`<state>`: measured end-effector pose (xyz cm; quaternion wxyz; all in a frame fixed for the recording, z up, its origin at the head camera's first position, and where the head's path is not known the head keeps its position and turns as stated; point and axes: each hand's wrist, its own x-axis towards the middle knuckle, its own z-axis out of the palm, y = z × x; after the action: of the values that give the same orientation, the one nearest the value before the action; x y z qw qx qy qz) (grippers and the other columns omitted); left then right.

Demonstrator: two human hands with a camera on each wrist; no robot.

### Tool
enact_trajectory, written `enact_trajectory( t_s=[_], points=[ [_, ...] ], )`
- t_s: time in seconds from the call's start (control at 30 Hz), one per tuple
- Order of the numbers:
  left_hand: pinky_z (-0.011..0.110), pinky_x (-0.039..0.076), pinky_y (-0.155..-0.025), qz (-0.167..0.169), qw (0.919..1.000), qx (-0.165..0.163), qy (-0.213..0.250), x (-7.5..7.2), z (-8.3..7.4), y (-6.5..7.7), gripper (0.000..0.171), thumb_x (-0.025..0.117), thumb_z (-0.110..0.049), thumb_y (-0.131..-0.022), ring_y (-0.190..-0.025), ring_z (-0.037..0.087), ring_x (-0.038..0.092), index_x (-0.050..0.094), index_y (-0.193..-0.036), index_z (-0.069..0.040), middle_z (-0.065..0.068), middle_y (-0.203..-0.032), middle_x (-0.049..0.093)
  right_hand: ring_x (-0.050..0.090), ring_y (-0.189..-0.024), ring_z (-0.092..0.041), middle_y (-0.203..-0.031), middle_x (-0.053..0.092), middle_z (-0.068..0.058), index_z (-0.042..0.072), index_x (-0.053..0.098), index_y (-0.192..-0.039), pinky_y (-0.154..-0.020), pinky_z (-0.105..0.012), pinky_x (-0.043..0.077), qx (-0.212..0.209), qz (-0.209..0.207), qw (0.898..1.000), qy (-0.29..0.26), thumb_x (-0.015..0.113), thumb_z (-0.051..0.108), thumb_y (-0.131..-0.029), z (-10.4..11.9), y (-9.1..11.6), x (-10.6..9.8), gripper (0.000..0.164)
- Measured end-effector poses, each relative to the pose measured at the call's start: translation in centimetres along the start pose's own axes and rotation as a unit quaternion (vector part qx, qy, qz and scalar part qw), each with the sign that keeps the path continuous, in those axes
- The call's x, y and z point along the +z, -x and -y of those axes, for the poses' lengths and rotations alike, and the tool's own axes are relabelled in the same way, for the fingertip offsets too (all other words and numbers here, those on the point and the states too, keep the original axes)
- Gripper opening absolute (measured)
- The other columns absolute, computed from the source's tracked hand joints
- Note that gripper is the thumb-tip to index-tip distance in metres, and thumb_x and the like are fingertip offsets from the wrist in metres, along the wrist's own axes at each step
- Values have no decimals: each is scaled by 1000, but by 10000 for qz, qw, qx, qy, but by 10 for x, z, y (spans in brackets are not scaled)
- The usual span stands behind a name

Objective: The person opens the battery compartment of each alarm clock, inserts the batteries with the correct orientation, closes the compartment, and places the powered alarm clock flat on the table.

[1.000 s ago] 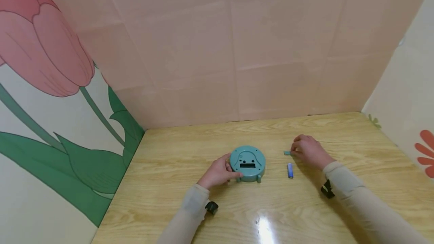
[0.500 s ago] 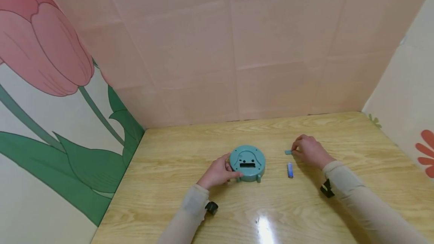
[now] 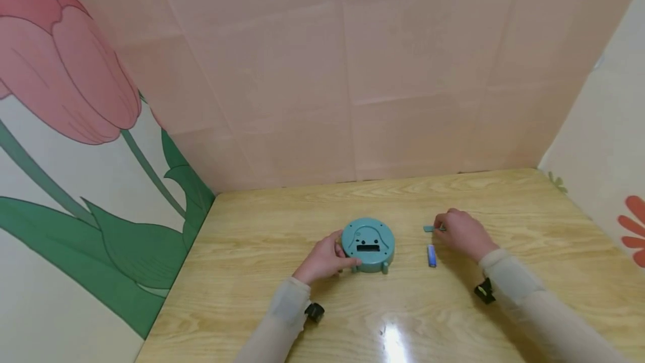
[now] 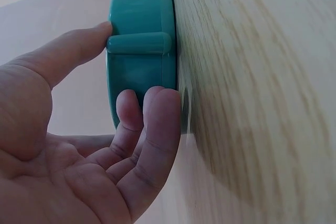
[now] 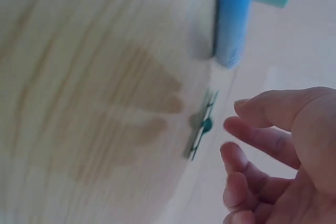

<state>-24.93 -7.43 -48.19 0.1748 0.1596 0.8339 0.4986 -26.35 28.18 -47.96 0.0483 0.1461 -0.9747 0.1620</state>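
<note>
A round teal clock lies with its back up, its dark battery slot uncovered and two short feet pointing toward me. My left hand grips its left edge, the thumb on the back near one foot and the other fingers curled against the side, as the left wrist view shows. To the right, a small teal battery cover lies flat on the table. My right hand hovers beside it, fingers loosely bent; in the right wrist view a gap separates the fingertips from the cover. A blue battery lies just nearer me.
The wooden table ends at a pink-covered wall behind. A wall with a tulip picture borders the left side, and a pale wall the right.
My right hand has let go of the battery cover and drawn back slightly, so more of the cover shows. The left hand, clock and battery stay in place.
</note>
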Motion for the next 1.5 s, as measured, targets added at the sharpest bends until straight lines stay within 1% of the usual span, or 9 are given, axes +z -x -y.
enact_trajectory(
  t_s=[0.07, 0.17, 0.4, 0.53, 0.8, 0.93, 1.07, 1.33, 1.5],
  points=[
    [36, 56, -53, -4, 10000, 4, 14, 0, 0, 0, 91, 84, -28, -83, -57, 22, 59, 34, -155, -4, 5, -73, 60, 57, -69, -18, -83, 67, -6, 6, 73, -88, -59, -37, 51, 158, 189, 9996, -146, 67, 16, -92, 6, 2, -2, 12],
    [35, 55, -52, -27, 10000, 18, 28, 0, 1, 0, 91, 84, -28, -83, -57, 22, 59, 34, -155, -4, 5, -73, 60, 53, -63, -14, -77, 67, -1, 7, 72, -87, -54, -31, 45, 439, 472, 9970, -431, 66, 22, -93, 15, 5, -4, 17],
    [33, 54, -51, -30, 10000, 43, 13, 1, 1, 1, 91, 84, -27, -83, -56, 22, 59, 34, -155, -4, 5, -73, 60, 51, -60, -15, -67, 61, 3, 6, 71, -89, -51, -31, 42, 881, 873, 9896, -734, 66, 39, -95, 29, 14, -1, 34],
    [30, 52, -50, -27, 10000, 16, 0, 2, 0, 2, 91, 84, -27, -83, -55, 21, 58, 32, -155, -3, 5, -72, 60, 55, -57, -14, -62, 61, 4, 6, 70, -91, -50, -31, 43, 1019, 952, 9861, -904, 66, 39, -95, 34, 17, 4, 33],
    [31, 52, -50, -68, 10000, 25, -43, 4, 1, 2, 91, 84, -28, -83, -54, 19, 57, 33, -155, -3, 5, -73, 60, 53, -57, -14, -76, 68, 0, 8, 72, -88, -48, -30, 44, 885, 659, 9912, -725, 69, 27, -91, 41, 20, 9, 19],
    [29, 52, -50, -82, 9999, -20, -70, 3, 0, 2, 93, 84, -29, -83, -54, 17, 57, 31, -156, -2, 5, -73, 60, 54, -57, -13, -73, 68, 1, 9, 72, -86, -48, -30, 44, 858, 611, 9917, -733, 68, 23, -89, 42, 19, 10, 15],
    [30, 53, -51, -74, 9999, -65, -90, 3, -1, 3, 93, 84, -29, -83, -55, 17, 57, 31, -156, -3, 4, -74, 60, 55, -58, -13, -70, 66, 4, 9, 72, -88, -48, -30, 44, 864, 615, 9915, -759, 68, 22, -89, 44, 19, 11, 14],
    [33, 54, -51, -1, 10000, 24, -77, 2, -1, 2, 89, 83, -28, -84, -56, 20, 58, 34, -155, -7, 5, -74, 61, 62, -67, -14, -85, 73, -6, 7, 75, -98, -51, -31, 49, 806, 526, 9917, -853, 67, 21, -93, 50, 17, 10, 17],
    [36, 56, -53, 38, 10000, 83, -4, 2, 0, 1, 89, 83, -27, -85, -57, 22, 59, 33, -155, -5, 6, -75, 61, 65, -71, -17, -85, 73, -9, 4, 75, -103, -56, -33, 51, 601, 233, 9934, -949, 69, 20, -92, 52, 15, 12, 20]
  ],
)
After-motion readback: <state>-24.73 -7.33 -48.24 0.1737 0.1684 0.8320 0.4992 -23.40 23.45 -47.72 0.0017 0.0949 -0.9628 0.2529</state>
